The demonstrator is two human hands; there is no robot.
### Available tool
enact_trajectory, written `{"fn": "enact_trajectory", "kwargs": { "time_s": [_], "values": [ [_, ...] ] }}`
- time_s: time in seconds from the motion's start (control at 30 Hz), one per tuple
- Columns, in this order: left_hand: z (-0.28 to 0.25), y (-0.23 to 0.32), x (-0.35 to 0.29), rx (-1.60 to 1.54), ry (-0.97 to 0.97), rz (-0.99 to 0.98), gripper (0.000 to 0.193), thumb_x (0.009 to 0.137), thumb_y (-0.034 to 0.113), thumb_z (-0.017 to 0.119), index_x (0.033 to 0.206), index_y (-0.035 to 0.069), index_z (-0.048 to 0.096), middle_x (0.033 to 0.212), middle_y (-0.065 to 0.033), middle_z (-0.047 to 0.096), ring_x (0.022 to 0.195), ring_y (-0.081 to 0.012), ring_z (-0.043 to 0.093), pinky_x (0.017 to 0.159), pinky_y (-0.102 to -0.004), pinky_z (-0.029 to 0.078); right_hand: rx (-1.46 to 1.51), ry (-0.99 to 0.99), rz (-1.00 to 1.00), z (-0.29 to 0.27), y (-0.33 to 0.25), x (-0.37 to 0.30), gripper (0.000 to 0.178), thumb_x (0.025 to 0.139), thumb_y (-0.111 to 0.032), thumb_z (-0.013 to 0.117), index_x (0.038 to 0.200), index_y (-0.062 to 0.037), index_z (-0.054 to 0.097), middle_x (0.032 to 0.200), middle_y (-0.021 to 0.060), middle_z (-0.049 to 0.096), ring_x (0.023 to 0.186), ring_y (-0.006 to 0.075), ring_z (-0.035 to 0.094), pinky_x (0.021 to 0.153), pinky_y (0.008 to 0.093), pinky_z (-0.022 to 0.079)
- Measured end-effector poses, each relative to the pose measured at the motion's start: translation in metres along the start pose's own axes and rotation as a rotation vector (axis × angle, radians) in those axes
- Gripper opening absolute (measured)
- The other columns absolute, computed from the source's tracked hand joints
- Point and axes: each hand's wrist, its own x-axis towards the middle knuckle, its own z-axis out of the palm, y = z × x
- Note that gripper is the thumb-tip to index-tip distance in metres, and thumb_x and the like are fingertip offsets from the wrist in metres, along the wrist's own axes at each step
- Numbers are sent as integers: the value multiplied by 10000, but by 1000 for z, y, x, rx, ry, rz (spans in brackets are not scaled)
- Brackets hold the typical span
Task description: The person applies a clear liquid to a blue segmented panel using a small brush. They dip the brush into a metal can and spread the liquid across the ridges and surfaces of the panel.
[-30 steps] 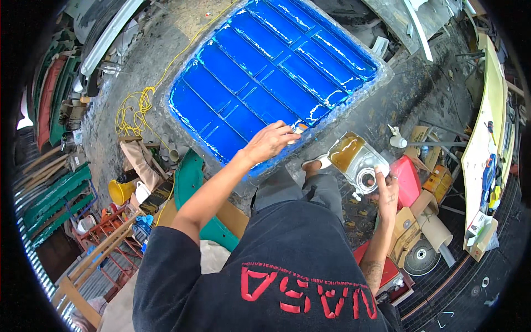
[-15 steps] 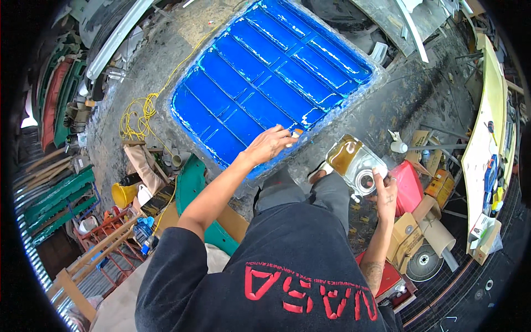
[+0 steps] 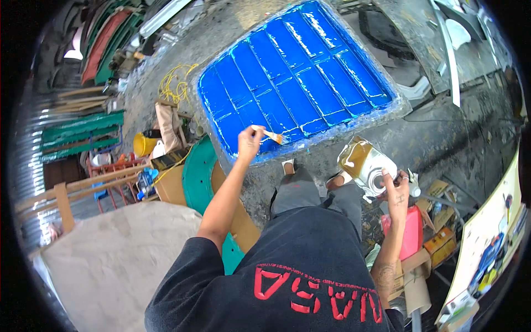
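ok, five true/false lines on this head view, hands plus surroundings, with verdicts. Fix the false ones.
1. The left hand holds a brush. True.
2. The right hand is empty. False: the right hand holds a container.
3. The brush's bristles point to the picture's left. False: the bristles point right.
4. The curved green piece lies left of the container in the picture. True.
5. The yellow cord is right of the blue panel. False: the cord is left of the panel.
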Motion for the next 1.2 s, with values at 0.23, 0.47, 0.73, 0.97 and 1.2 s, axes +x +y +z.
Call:
{"fn": "enact_trajectory", "kwargs": {
  "time_s": [0.23,0.47,0.73,0.97,1.2],
  "values": [
    [4,36,-4,-177,-12,158,176,977,170,641,1004,35,752,869,-96,744,743,-145,652,644,-311,490,-260,-102,-155,-54,-5,61,753,878,-379,783,1298,154,455,1004,118,610,864,170,573,779,297,482],
    [-5,36,43,156,125,113,177,976,153,619,976,17,732,969,-145,743,903,-284,703,809,-384,539,-210,-174,-116,-55,-21,78,787,883,-393,777,1332,151,430,1041,126,612,918,162,586,810,284,482],
    [-5,78,6,364,-366,394,145,971,124,585,1004,66,714,1098,-83,716,1038,-306,645,998,-483,465,-208,-126,-77,-31,-56,82,759,892,-362,768,1330,158,431,1001,108,634,871,140,591,762,268,480],
    [-13,44,84,195,-230,284,189,970,146,589,900,19,711,916,-177,708,917,-381,657,842,-464,522,-153,-151,-63,7,-92,96,739,908,-341,758,1337,158,421,1047,139,645,887,142,617,784,275,501],
    [-12,53,93,538,-55,496,157,956,139,597,1036,73,716,995,-96,697,924,-290,622,876,-410,472,-218,-231,-35,34,-122,115,809,898,-375,757,1377,156,378,1158,178,626,943,169,643,701,282,535]
  ]
}}
